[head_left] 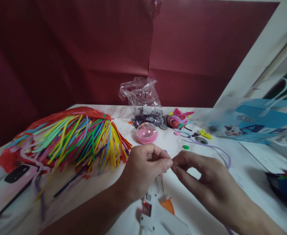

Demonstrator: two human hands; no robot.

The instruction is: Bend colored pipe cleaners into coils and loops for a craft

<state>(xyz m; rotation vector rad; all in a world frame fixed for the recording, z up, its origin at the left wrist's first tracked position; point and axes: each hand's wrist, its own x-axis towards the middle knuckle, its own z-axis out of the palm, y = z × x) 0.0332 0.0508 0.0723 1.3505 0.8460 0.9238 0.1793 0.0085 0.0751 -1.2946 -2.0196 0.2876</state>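
Observation:
My left hand (143, 169) and my right hand (202, 176) meet fingertip to fingertip above the white table (251, 160). Both pinch something small between them that I cannot make out. A thin purple strip (219, 150) curves across the table just behind my right hand; whether it runs into my fingers is unclear. A white glue gun (155, 212) with an orange trigger lies under my wrists.
A big bundle of coloured strips (75, 137) in a red bag lies at left, a phone (13, 182) in front of it. Behind are a clear plastic bag (143, 98), a pink capsule ball (146, 133), a quilled figure (179, 119) and a blue bag (256, 120).

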